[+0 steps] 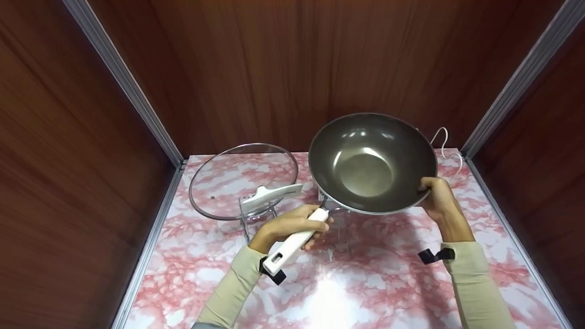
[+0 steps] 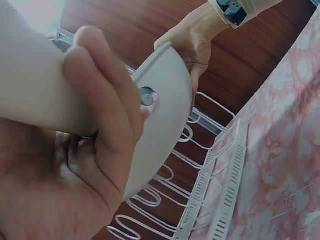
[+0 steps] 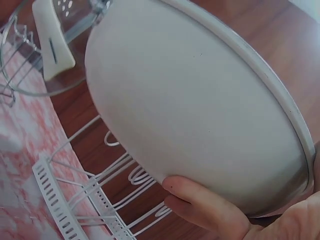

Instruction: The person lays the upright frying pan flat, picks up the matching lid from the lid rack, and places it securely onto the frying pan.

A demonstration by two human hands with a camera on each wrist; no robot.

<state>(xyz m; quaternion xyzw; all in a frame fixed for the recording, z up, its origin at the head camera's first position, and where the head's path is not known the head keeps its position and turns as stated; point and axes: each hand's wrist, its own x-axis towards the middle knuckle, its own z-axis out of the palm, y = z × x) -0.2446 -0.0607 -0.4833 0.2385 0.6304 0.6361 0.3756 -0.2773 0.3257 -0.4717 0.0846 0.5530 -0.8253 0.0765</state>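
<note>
Wok (image 1: 365, 176) positioning is prob. the step, L grip (image 1: 296, 224) is holding white handle (image 1: 292, 244), fingers wrapped, R grip (image 1: 441, 198) is pinching rim (image 3: 269, 74), tilted wok is hanging above table (image 1: 374, 274) nr wire rack (image 2: 231, 175), next move prob. needing synced handling.

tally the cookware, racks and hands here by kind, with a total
Woks: 1, the dark-lined wok
Lids: 1, the glass lid
Racks: 2, the white wire rack and the silver wire rack
Hands: 2, the left hand and the right hand
Total: 6
</note>
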